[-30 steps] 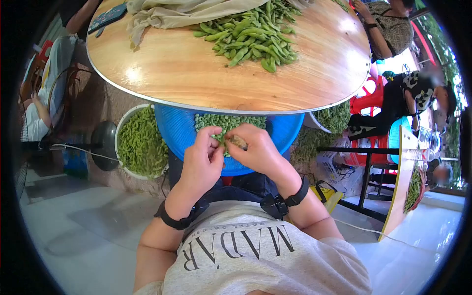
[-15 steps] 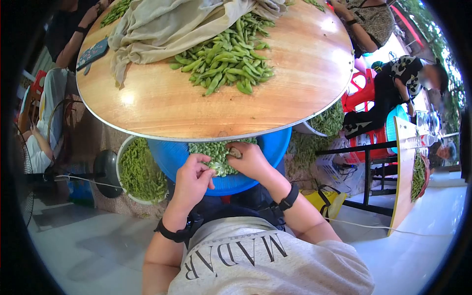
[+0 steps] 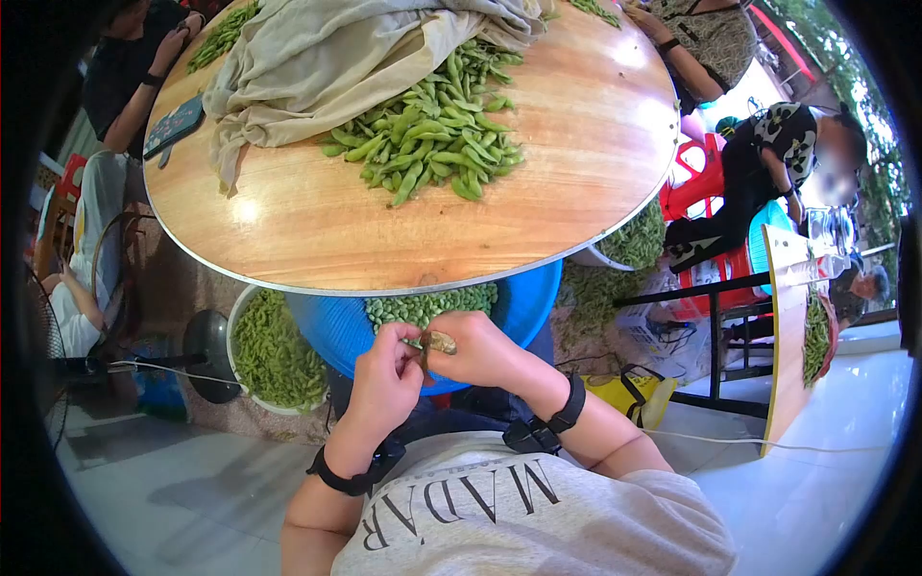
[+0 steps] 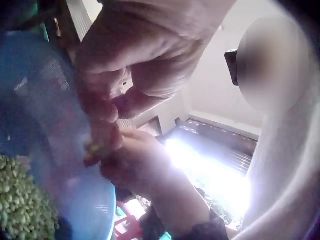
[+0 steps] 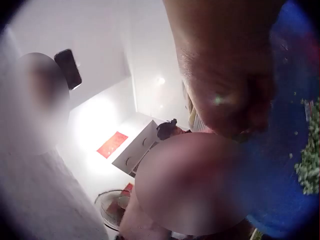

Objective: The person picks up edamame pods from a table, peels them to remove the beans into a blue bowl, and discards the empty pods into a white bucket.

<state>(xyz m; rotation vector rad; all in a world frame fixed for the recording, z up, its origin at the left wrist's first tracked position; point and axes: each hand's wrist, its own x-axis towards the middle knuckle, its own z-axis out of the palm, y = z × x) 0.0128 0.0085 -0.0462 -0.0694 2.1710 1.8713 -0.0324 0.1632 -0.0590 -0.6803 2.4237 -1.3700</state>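
Close together over the near side of a blue basin (image 3: 533,307), both hands meet at the fingertips. The left hand (image 3: 386,372) pinches with thumb and fingers. A small green soybean pod (image 4: 92,148) shows between the fingertips in the left wrist view, partly hidden. On the other side, the right hand (image 3: 485,357) curls its fingers at the same spot. A mottled beige-brown piece (image 3: 442,343) sits against its curled fingers; I cannot tell what it is. Shelled green beans (image 3: 432,305) lie in the basin beneath.
Past the basin stands a round wooden table (image 3: 336,250) bearing a heap of pods (image 3: 427,144), a beige cloth (image 3: 298,86) and a phone (image 3: 175,127). A white tub (image 3: 279,350) of pods stands at left. Other people sit around, and a yellow bag (image 3: 639,396) lies at right.
One second ago the hands were together; half a second ago they were apart, low over the beans. Now they meet again nearer the body. The head view has tilted, showing more table.
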